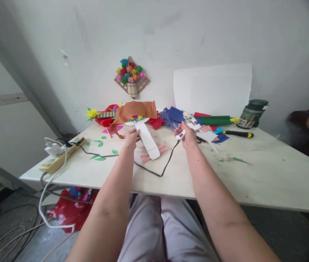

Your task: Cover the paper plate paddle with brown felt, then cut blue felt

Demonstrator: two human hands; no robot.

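Evidently, your left hand pinches the white strip by its side, over the bench; it looks light and bendable, so support its middle. Your right hand grips the white corded tool, probably stiff; keep to its handle.

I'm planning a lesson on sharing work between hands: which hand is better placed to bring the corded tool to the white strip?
The right hand, probably: it holds the corded tool, while the left hand holds the white strip and could steady it.
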